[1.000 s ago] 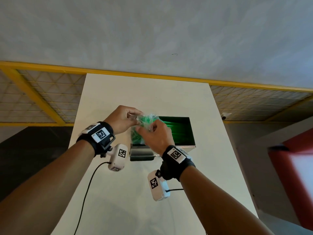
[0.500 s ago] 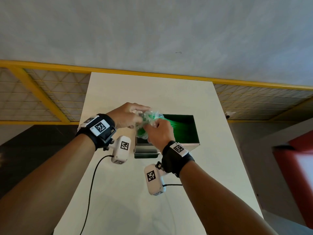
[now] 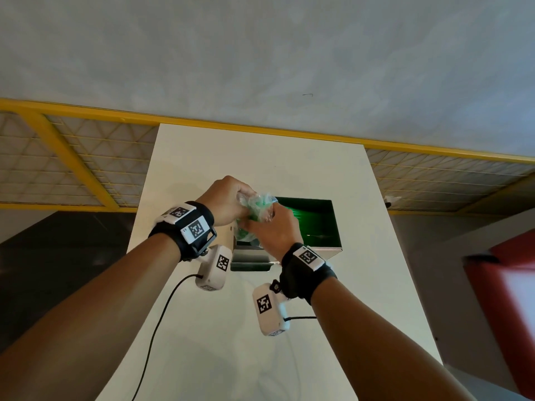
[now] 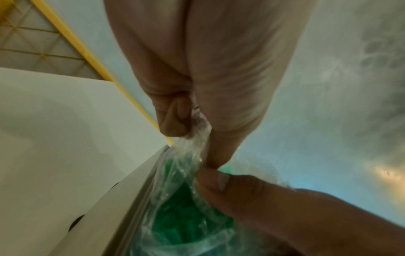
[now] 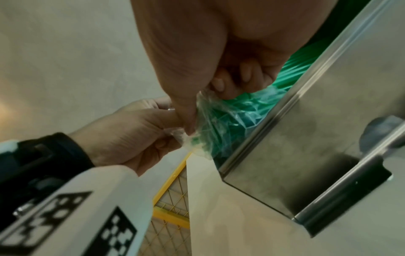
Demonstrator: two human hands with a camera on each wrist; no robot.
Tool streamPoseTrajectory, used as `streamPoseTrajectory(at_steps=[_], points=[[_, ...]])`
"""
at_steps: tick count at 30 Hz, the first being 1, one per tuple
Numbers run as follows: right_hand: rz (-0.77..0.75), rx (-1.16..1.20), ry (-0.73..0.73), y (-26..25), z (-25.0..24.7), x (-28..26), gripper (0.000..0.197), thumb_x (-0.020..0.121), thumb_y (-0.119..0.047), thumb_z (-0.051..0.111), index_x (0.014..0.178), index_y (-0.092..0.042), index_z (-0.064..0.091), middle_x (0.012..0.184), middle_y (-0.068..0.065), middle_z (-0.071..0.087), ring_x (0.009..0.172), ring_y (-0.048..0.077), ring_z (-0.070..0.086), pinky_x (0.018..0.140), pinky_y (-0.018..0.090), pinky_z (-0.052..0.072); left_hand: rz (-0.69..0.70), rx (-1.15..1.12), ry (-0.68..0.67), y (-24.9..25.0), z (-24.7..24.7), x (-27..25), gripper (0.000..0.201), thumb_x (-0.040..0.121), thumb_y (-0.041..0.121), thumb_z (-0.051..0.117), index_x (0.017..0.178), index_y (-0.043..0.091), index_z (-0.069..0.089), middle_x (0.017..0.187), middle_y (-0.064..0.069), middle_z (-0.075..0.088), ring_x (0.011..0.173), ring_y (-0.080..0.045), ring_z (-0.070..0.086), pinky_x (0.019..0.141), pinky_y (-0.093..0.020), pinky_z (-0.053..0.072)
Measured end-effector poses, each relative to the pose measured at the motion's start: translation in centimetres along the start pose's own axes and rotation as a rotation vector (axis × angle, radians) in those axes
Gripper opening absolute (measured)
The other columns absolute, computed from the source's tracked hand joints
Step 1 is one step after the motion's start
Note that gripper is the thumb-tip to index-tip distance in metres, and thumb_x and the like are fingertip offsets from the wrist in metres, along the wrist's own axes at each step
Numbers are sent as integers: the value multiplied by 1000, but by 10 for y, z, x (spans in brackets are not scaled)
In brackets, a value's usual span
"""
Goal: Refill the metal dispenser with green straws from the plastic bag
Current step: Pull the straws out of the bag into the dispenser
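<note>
Clear, crinkled plastic is what we find pinched between both hands: the left hand (image 3: 228,202) clamps the top edge of the plastic bag (image 3: 254,206) between thumb and curled fingers (image 4: 173,119), and the right hand (image 3: 273,231) pinches the same gathered edge just beside it, thumb against forefinger. We see the two hands touching at the thumbs. Inside the bag, the green straws (image 5: 221,128) show through the film. The bag hangs at the left end of the metal dispenser (image 3: 327,250), its lower part dipping into the open top, where more green shows within. The dispenser stands on the white surface (image 3: 260,157), near its middle. Beyond the surface runs a yellow-framed mesh fence (image 3: 86,157).
</note>
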State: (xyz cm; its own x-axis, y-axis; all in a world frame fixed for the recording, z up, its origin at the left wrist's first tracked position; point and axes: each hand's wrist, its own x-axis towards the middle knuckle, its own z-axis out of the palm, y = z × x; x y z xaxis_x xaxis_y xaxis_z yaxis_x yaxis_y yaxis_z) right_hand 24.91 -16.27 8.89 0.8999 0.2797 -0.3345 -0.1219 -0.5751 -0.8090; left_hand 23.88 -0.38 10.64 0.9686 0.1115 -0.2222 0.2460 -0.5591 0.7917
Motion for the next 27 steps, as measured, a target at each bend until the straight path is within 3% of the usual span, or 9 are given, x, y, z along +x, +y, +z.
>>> streamPoseTrajectory(at_steps=[3, 6, 9, 11, 13, 16, 21, 25, 27], points=[[19, 18, 8, 1, -1, 0, 25, 71, -34, 83, 88, -18, 72, 84, 1, 77, 81, 25, 75, 77, 50, 62, 15, 44, -2, 5, 2, 2, 32, 78, 2, 75, 108, 13, 80, 108, -5, 77, 93, -21, 69, 67, -16, 43], [27, 46, 39, 0, 0, 0, 17, 73, -28, 77, 83, -16, 72, 82, 5, 77, 80, 29, 74, 74, 51, 62, 33, 88, -34, 13, 1, 0, 32, 80, 0, 70, 105, 17, 81, 104, -2, 78, 90, -21, 69, 66, -20, 49], [40, 68, 54, -1, 2, 1, 8, 78, -19, 71, 81, -12, 70, 78, 7, 75, 74, 30, 72, 68, 44, 62, 0, 79, -123, 18, -7, -5, 44, 84, 4, 64, 125, 18, 72, 122, 2, 70, 110, -20, 64, 90, -31, 53], [39, 86, 69, -3, 3, 1, 5, 78, -15, 67, 82, -13, 70, 76, 3, 72, 73, 25, 69, 67, 40, 58, -27, 67, -174, 17, -12, -7, 58, 85, 3, 65, 140, 20, 59, 126, 3, 59, 111, -16, 58, 85, -25, 50], [33, 104, 72, -5, 5, 2, 10, 78, -14, 66, 86, -17, 70, 81, 2, 75, 79, 25, 72, 74, 44, 63, -6, 117, -153, 13, -14, -8, 65, 83, -6, 64, 143, 21, 56, 118, 0, 50, 104, -19, 53, 74, -22, 44], [5, 149, 41, -5, 7, -1, 16, 77, -22, 74, 93, -20, 70, 89, 2, 77, 85, 24, 74, 79, 52, 62, 38, 173, -59, 3, -8, -8, 59, 80, -12, 61, 133, 15, 65, 108, -4, 50, 109, -31, 57, 82, -26, 39], [-60, 88, 25, -2, -1, -11, 40, 77, -37, 84, 103, -23, 57, 96, -2, 71, 89, 20, 70, 83, 45, 60, 80, 255, 56, -5, 7, -4, 49, 80, -10, 66, 124, 11, 71, 99, -2, 50, 98, -30, 61, 76, -25, 38], [-122, 45, 7, 0, -15, -18, 44, 87, -47, 71, 116, -19, 55, 97, -4, 67, 84, 16, 67, 74, 37, 57, 86, 296, 148, 2, 9, -2, 35, 77, -6, 69, 106, 12, 74, 94, -2, 50, 82, -31, 59, 68, -39, 47], [-152, 54, -2, 6, -23, -17, 41, 91, -45, 55, 122, -19, 57, 101, 3, 68, 77, 14, 62, 69, 33, 51, 62, 316, 195, 3, 5, -2, 25, 80, -1, 68, 99, 15, 72, 91, -1, 48, 76, -29, 54, 65, -35, 41]])
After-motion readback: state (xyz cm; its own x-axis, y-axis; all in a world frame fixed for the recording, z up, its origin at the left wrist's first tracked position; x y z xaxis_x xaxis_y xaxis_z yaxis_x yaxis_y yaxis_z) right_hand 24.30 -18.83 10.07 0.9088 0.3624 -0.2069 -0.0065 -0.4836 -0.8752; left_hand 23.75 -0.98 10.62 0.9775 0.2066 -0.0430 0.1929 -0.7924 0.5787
